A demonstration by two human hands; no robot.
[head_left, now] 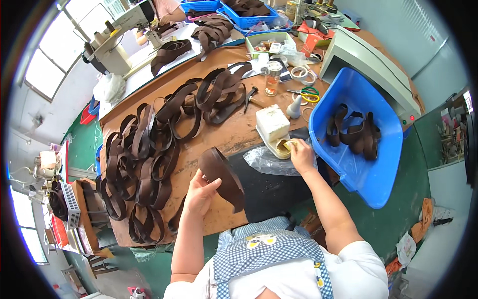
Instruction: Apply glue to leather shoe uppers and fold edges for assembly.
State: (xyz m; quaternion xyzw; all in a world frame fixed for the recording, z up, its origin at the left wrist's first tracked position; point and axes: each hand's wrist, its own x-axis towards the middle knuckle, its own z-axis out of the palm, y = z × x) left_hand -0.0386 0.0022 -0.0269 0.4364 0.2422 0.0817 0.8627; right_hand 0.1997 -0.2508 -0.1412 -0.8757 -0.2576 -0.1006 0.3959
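Observation:
My left hand pinches a wide dark brown strap between thumb and fingers, and the strap curves down to the right above the table edge. Farther right, my right hand has its fingers closed at the mouth of a small yellowish cup. What they hold there, if anything, is too small to tell. Against the cup stands a white block-shaped container. Clear plastic film lies by the cup on a black mat.
Looped brown straps cover the left of the brown table. At right a blue plastic bin holds more straps. Beyond the container are a glass jar, scissors and tape rolls. Another person sits by a sewing machine.

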